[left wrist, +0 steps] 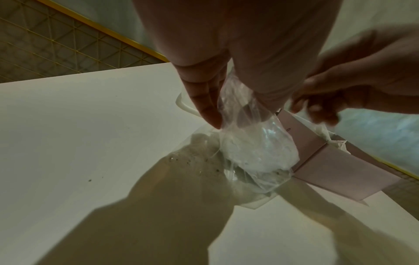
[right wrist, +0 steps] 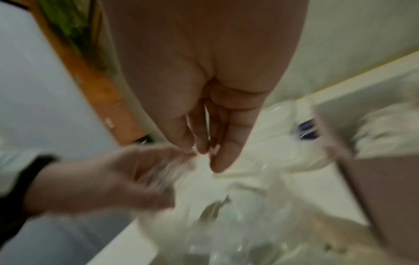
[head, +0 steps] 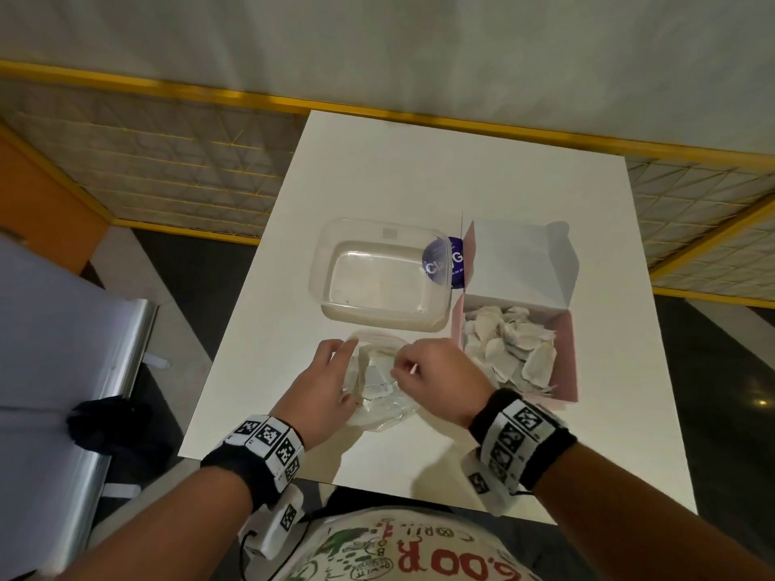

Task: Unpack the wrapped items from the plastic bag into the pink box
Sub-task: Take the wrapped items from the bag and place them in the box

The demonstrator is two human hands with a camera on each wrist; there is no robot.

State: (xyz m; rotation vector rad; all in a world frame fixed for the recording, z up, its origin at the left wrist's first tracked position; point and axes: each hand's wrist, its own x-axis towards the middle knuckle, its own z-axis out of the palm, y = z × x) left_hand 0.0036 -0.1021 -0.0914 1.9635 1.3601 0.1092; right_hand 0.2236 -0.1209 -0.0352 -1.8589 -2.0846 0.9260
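Left hand grips the plastic bag at its open mouth; right hand pinches the opposite rim. Bag rests on the table, just left of the pink box. The film is probably thin, slippery and limp: hold the rim. Wrapped items probably light.
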